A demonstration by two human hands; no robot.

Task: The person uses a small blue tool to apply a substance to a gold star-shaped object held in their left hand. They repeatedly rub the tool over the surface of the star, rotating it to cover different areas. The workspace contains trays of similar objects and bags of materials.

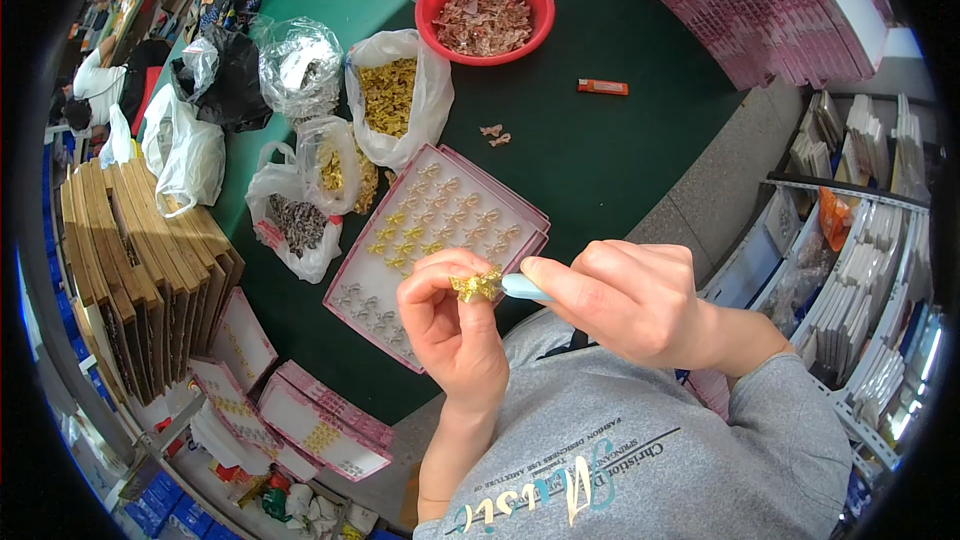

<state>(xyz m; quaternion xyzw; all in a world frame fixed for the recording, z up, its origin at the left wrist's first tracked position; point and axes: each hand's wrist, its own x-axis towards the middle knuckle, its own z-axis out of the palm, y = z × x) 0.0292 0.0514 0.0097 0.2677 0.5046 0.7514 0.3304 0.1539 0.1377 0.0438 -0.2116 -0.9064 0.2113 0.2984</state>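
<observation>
Between the thumb and fingers of my left hand [455, 325] is a small gold ornament [476, 285] with a bow-like, many-pointed outline. My right hand [635, 300] grips a tool with a light blue handle [523, 287]; its thin end meets the ornament, and its exact kind is hidden by my fingers. Just beyond my hands lies a pink-edged tray [345, 285] with a white bed. Rows of small bow-shaped pieces are set on it: pale pink ones [460, 205], gold ones [400, 235] and silver ones [370, 310].
On the green table stand a red bowl [546, 10] of pinkish pieces, a plastic bag of gold pieces [390, 90], a bag of dark pieces [295, 225] and an orange lighter [602, 87]. Pink trays [760, 15] are stacked far right; wooden boards [130, 250] stand left.
</observation>
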